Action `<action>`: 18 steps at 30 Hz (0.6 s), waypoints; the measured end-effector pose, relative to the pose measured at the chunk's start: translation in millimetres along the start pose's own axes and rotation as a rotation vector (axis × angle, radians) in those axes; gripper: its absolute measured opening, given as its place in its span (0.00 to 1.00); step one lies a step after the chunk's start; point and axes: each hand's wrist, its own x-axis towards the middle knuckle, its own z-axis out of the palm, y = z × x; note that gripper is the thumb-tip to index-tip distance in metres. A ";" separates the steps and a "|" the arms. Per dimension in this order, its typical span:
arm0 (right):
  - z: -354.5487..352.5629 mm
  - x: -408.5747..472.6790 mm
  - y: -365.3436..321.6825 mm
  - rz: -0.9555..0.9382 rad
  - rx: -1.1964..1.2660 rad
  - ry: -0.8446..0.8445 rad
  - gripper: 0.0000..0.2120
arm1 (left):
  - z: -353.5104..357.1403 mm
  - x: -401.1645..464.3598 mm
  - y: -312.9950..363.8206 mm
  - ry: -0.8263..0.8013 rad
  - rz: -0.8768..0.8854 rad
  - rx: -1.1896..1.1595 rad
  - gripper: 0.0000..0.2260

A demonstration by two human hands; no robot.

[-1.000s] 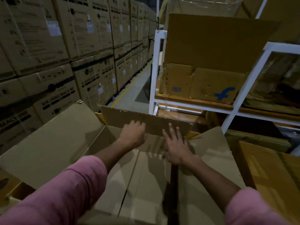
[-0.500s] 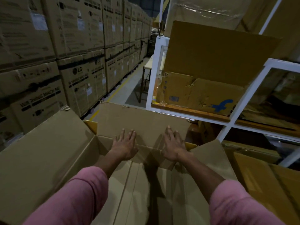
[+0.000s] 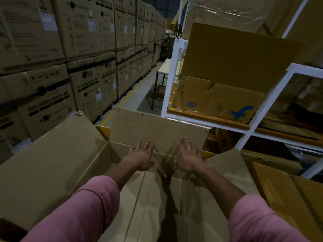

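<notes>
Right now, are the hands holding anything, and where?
Nothing is gripped: left hand and right hand press flat on the far cardboard flap, near its fold.

- Dim warehouse aisle, light low and even.
- Left half of frame: stacked cartons (image 3: 52,49) rise past the top edge, printed "LG" and "WASHING MACHINE".
- Centre: grey floor (image 3: 145,100) with a yellow line (image 3: 124,100) running beside the stacks.
- Right: white metal rack (image 3: 172,75); a worn carton (image 3: 218,100) with a blue mark sits on its wooden shelf.
- Centre, far down the aisle: small pale table (image 3: 165,67) beside the rack.
</notes>
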 end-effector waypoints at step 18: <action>-3.4 -45.9 3.5 -0.054 -0.097 0.048 0.41 | -18.4 8.5 -4.5 0.090 -0.016 -0.092 0.41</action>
